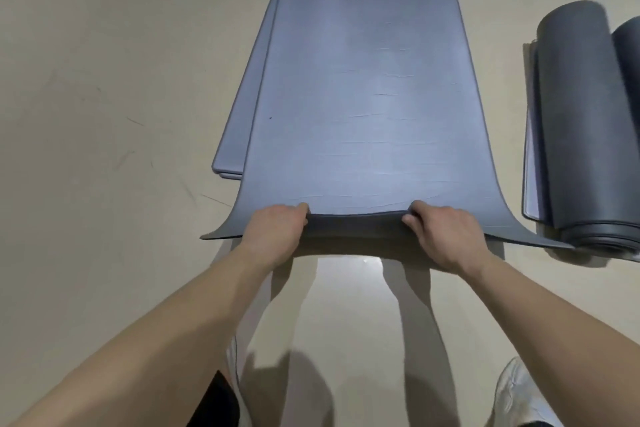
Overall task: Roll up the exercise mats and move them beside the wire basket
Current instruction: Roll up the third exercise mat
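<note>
Floor (104, 114): beige, scuffed, carries everything.
Top mat (360, 97): flat on the stack, near edge lifted; roll barely begun.
Stack (235, 135): more flat mats beneath, unrolled.
Rolls (581, 121): two finished, lying at right.
Left hand (277, 232): clamped on near edge.
Right hand (443, 236): clamped likewise, well apart from left.
Basket: not in view.
Progress: judged under halfway; moving remains.

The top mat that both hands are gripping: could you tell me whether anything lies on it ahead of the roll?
Nothing visible does. The top mat is bare beyond the left hand and right hand; the rolled mats lie beside it.
</note>
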Tool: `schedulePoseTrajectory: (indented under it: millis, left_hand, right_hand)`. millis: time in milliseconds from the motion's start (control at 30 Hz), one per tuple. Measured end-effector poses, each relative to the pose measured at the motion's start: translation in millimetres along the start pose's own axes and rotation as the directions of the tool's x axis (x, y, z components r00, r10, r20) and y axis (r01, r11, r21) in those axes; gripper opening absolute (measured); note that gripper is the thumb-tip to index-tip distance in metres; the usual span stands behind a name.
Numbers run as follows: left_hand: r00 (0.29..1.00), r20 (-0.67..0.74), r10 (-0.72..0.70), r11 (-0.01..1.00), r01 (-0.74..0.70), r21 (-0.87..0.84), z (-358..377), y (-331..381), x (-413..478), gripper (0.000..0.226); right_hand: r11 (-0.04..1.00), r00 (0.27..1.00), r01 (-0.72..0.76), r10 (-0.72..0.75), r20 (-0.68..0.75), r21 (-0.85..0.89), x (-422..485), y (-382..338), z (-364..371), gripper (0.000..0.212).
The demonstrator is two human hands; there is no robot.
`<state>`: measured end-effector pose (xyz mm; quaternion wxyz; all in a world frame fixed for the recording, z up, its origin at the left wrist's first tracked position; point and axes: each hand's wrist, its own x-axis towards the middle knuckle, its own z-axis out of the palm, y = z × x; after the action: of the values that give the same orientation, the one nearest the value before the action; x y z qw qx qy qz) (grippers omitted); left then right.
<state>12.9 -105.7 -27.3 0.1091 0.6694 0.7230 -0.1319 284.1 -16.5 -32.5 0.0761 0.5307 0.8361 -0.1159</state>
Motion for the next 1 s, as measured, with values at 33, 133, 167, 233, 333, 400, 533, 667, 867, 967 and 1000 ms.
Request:
schedulePoseTrajectory:
  millis: [33, 133, 167, 233, 333, 400, 533, 667, 867, 967, 1000]
  left_hand:
    - [1.000, 0.005, -0.019, 0.999, 0.019, -0.031, -0.3, 0.4, 0.1, 0.020]
    - [0.993, -0.039, -0.107, 0.983, 0.100, -0.157, 2.5, -2.5, 11.6, 0.016]
    - [0.988, -0.083, -0.128, 0.976, 0.111, -0.188, 6.8, -5.2, 18.5, 0.015]
    - [0.964, -0.230, -0.134, 0.977, 0.089, -0.195, 21.3, -10.1, 32.6, 0.014]
    - [0.909, -0.399, -0.118, 0.989, 0.072, -0.127, 46.6, -15.8, 53.2, 0.007]
    - [0.894, -0.428, -0.136, 0.987, 0.083, -0.141, 61.4, -19.1, 66.1, 0.006]
    - [0.892, -0.440, -0.105, 0.983, 0.028, -0.179, 87.8, -14.3, 71.2, 0.008]
    - [0.954, -0.299, -0.008, 0.985, -0.044, -0.168, 105.5, -7.1, 43.9, 0.052]
    - [0.996, -0.078, 0.053, 0.997, -0.058, -0.057, 117.7, -2.2, 38.6, 0.071]
    - [0.996, -0.055, 0.077, 0.997, -0.078, -0.005, 117.7, 0.3, 34.8, 0.068]
    - [0.995, -0.043, 0.094, 0.995, -0.093, 0.022, 116.6, 0.8, 31.9, 0.066]
  right_hand:
    - [1.000, 1.000, 0.001, -0.001, -0.009, -0.001, -1.8, -0.1, 2.0, 0.030]
    - [0.997, 0.994, 0.034, -0.027, -0.102, 0.065, 7.5, 2.5, 7.7, 0.023]
    - [0.993, 0.989, 0.058, -0.044, -0.142, 0.099, 15.3, 3.8, 10.0, 0.021]
    - [0.990, 0.968, 0.128, -0.112, -0.224, 0.060, 34.0, 6.1, 16.8, 0.017]
    - [0.987, 0.932, 0.136, -0.159, -0.327, -0.091, 64.0, 7.5, 31.0, 0.013]
    - [0.978, 0.917, 0.089, -0.155, -0.367, -0.190, 76.3, 6.9, 39.9, 0.014]
    - [0.968, 0.915, 0.058, -0.150, -0.375, -0.246, 69.1, 7.8, 73.3, 0.015]
    - [0.969, 0.954, 0.124, -0.176, -0.241, -0.214, 22.3, 14.5, 101.7, 0.043]
    - [0.956, 0.985, 0.160, -0.171, -0.024, -0.246, 13.1, 19.9, 120.3, 0.079]
    - [0.955, 0.980, 0.197, -0.184, 0.077, -0.223, 22.6, 21.5, 117.3, 0.073]
    - [0.951, 0.974, 0.217, -0.196, 0.113, -0.221, 23.8, 22.6, 115.1, 0.072]
